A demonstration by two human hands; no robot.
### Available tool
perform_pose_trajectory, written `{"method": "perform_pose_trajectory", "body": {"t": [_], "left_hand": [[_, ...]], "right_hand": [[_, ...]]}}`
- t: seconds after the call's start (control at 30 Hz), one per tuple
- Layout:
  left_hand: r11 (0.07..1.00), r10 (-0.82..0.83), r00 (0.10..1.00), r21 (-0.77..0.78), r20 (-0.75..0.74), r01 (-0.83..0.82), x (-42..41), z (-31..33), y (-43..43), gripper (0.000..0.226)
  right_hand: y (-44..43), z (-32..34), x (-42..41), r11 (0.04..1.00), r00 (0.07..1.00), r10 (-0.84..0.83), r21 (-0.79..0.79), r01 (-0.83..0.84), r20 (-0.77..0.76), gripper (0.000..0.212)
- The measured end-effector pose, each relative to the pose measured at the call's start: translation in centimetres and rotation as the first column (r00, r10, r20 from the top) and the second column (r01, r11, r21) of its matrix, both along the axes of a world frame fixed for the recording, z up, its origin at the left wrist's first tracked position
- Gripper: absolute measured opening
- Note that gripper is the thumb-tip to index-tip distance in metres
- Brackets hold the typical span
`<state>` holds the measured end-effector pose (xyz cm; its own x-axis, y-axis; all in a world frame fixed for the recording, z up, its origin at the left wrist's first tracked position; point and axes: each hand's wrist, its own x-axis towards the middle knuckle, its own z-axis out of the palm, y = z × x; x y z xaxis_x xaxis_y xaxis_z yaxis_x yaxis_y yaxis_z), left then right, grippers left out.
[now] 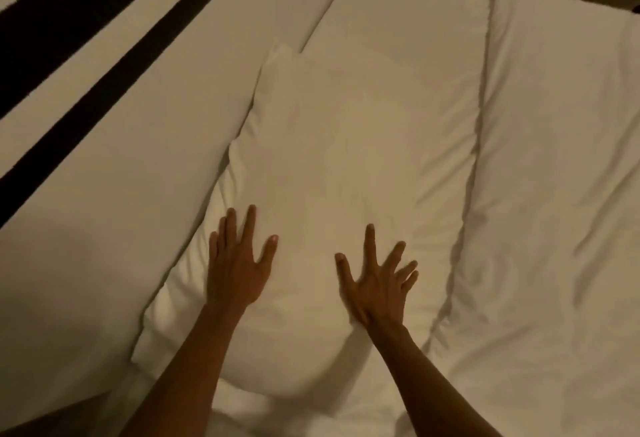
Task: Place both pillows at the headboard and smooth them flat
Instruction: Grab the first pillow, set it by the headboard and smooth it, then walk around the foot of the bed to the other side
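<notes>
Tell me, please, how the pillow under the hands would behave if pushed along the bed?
The pillow looks soft: it dents under the left hand and right hand, so it would likely bunch rather than slide stiffly. Probably light for its bulk.

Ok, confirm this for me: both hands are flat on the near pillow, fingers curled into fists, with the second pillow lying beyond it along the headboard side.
One thing is off. The left hand and right hand do rest on the near pillow, but with fingers spread open, not curled into fists. The head view shows this. The second pillow does lie beyond it.
</notes>
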<state>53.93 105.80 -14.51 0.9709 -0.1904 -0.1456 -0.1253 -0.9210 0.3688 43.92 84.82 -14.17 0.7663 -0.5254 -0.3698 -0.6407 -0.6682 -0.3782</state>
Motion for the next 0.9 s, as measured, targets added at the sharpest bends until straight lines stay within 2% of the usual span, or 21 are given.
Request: {"method": "perform_pose_trajectory", "body": {"t": [0.07,0.13,0.27,0.33,0.5,0.7,0.9], "left_hand": [[0.996,0.060,0.994,0.077,-0.095,-0.053,-1.5,1.5,0.6,0.070],[0.984,0.063,0.989,0.174,-0.134,-0.039,-4.1,3.9,0.9,0.070],[0.966,-0.220,0.962,0.102,-0.164,0.238,-13.1,11.7,-1.5,0.082],[0.951,-0.284,0.930,0.059,-0.234,0.305,-18.8,15.9,-4.2,0.090],[0.902,-0.406,0.884,0.054,-0.232,0.428,-31.0,24.3,-13.3,0.098],[0.848,-0.493,0.843,0.099,-0.213,0.521,-41.0,29.5,-26.3,0.080],[0.709,-0.660,0.719,0.135,-0.217,0.692,-50.3,33.1,-40.4,0.080]], "right_hand": [[-1.0,1.1,-2.2,1.000,0.996,0.001,-0.031,-0.004,-0.088,0.086],[-2.6,3.7,-4.6,0.997,0.992,0.009,-0.075,-0.018,-0.129,0.089],[-7.1,11.4,-11.8,0.996,0.988,-0.011,-0.086,-0.003,-0.154,0.093],[-9.7,15.7,-16.8,0.996,0.986,-0.047,-0.081,0.034,-0.161,0.094],[-16.8,24.3,-31.4,0.988,0.978,-0.144,-0.080,0.134,-0.151,0.093],[-25.1,29.4,-48.0,0.959,0.951,-0.280,-0.082,0.271,-0.128,0.093],[-31.9,32.9,-61.3,0.869,0.870,-0.492,-0.084,0.488,-0.034,0.089]]}}
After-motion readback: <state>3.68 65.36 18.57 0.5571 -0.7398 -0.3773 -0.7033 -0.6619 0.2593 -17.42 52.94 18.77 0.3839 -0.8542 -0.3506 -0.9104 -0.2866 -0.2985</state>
